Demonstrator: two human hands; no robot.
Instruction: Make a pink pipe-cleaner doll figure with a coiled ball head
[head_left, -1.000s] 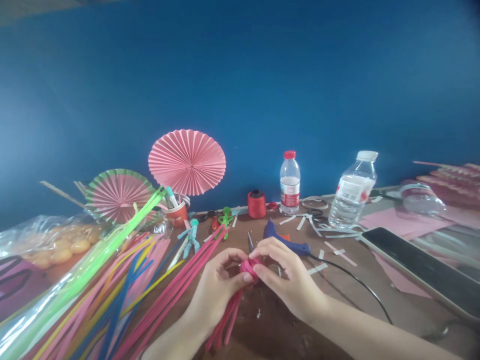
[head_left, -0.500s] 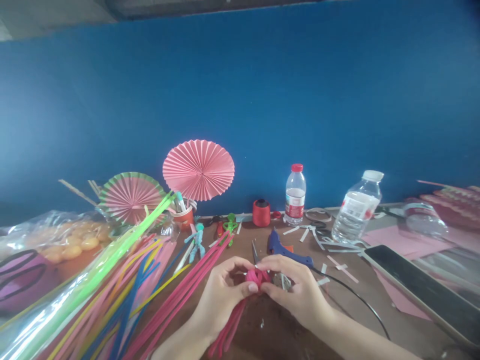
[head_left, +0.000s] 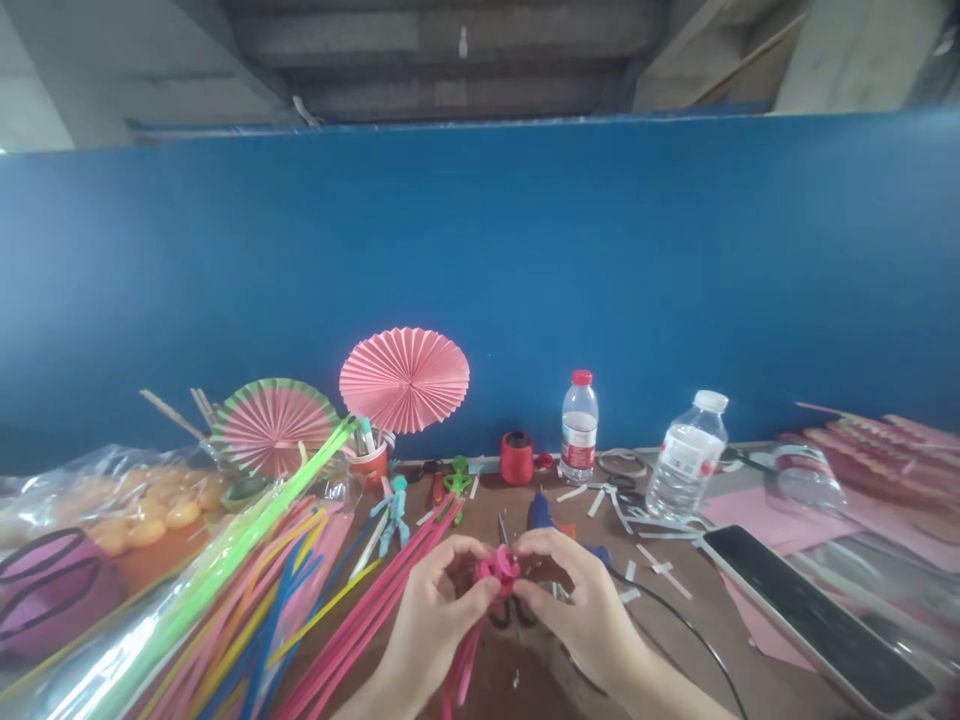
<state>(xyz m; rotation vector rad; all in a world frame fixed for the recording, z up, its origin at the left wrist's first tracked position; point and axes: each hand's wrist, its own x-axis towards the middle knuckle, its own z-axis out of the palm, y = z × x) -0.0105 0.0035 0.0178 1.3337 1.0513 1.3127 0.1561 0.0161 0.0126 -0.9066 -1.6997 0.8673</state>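
Between the fingertips of both hands is a small bright pink twist of pipe cleaner, curled into loops. My left hand pinches it from the left with thumb and fingers. From the other side my right hand grips it the same way. Loose pink pipe cleaners hang below my left thumb. Under the hands lie scissors, their blade tip showing beyond and dark handles partly covered. A blue glue gun rests just past my right hand, partly hidden by it.
Long pink pipe cleaners and other coloured ones lie left, beside a plastic-wrapped green bundle. Behind stand a light-blue figure, a red thread spool and water bottles. A phone and a black cord are right.
The view has tilted up, showing more ceiling above the blue wall. The pink twist has turned in my fingers, and its loops show more; the scissor handles have come into view beneath.
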